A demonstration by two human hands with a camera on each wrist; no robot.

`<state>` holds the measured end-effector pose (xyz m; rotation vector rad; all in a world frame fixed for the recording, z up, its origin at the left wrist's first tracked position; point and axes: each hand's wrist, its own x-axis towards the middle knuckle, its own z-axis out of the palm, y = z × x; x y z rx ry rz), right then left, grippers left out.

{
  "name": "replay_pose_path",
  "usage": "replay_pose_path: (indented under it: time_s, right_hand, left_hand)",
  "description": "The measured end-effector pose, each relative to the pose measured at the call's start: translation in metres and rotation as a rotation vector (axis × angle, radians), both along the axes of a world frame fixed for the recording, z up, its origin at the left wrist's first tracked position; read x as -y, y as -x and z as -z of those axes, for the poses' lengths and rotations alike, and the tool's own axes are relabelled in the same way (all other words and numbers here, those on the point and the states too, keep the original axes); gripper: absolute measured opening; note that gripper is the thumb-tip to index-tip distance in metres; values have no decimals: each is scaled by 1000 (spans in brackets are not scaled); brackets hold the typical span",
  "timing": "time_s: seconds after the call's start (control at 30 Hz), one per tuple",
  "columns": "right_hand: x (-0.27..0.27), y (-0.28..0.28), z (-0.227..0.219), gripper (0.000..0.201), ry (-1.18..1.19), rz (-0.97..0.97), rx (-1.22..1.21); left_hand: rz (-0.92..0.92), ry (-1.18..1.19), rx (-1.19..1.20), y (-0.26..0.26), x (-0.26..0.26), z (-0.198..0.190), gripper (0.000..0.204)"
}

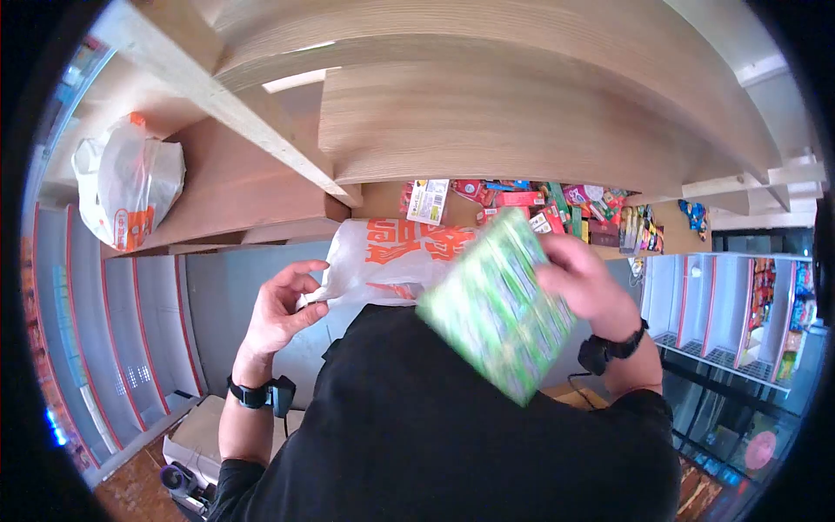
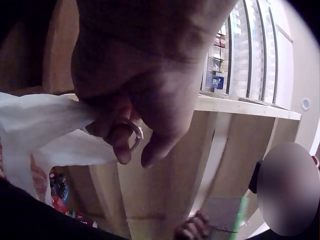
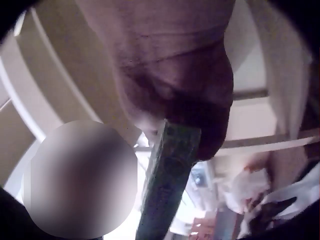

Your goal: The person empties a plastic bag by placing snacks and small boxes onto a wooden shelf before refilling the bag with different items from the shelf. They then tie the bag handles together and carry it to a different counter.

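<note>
My left hand [image 1: 287, 306] pinches the edge of a white plastic bag [image 1: 348, 265] with orange lettering, in front of my chest. Seen from the left wrist, the bag's bunched film [image 2: 45, 125] runs into the curled fingers, and one finger wears a ring [image 2: 137, 136]. To the right of the bag, my right hand [image 1: 591, 283] grips a flat green box [image 1: 500, 313] by its upper right side. Motion blurs the print on the box in the head view. The right wrist view shows the narrow side of the box [image 3: 170, 175] hanging below the hand [image 3: 185, 95].
Behind the bag, a wooden shelf carries a heap of colourful small packets [image 1: 574, 209] and a white box [image 1: 428, 201]. Another white bag [image 1: 130, 187] stands at upper left. Wooden boards [image 1: 522, 122] overhang the work. Shelving racks line both sides.
</note>
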<state>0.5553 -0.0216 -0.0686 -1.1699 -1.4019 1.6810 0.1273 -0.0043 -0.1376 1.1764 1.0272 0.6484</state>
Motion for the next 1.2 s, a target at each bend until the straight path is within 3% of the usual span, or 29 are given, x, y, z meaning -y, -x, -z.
replay_pose_path:
  time_s: [0.07,0.17,0.27,0.33,0.43,0.5,0.57,0.6,0.63,0.73,0.87,0.97,1.1,1.2]
  right_hand:
    - [6,6,-52,50,-189,-195,-175]
    - [-10,11,-68,59,-297,-515,-354]
    - [-9,5,-58,59,-337,-373,-181]
    - [-12,-4,-20,49,-209,-225,-72]
    - [-28,-10,71,34,197,11,-42]
    - [-42,-14,156,40,334,177,-126]
    - [-60,-44,277,50,348,308,364]
    - [-69,-44,296,52,272,380,587]
    - [-78,-39,303,54,193,451,807]
    - [-110,-30,313,48,219,458,993]
    - [-145,-29,387,45,205,430,1069]
    - [-156,-23,394,43,240,274,1128]
    - [-161,-19,391,27,298,307,1141]
    - [-151,-15,391,24,-180,486,1117]
  left_hand:
    - [17,43,-28,-2,-6,-2,59]
    - [47,34,-35,-2,-7,0,58]
    - [56,5,-33,0,-8,-2,58]
    - [38,1,-27,1,-6,-2,59]
    - [24,18,-35,1,-1,-5,57]
    - [33,1,-45,2,1,-4,56]
    - [30,-11,-41,2,3,-3,54]
    - [23,-12,-33,2,3,-3,53]
    - [17,-13,-27,1,4,-3,52]
    - [-26,9,-38,-1,6,-7,51]
    - [-36,-11,-79,-3,10,-9,46]
    - [-93,-3,-34,-9,12,-10,40]
    - [-235,-106,107,-22,13,-6,35]
    - [-231,-160,178,-23,7,-4,38]
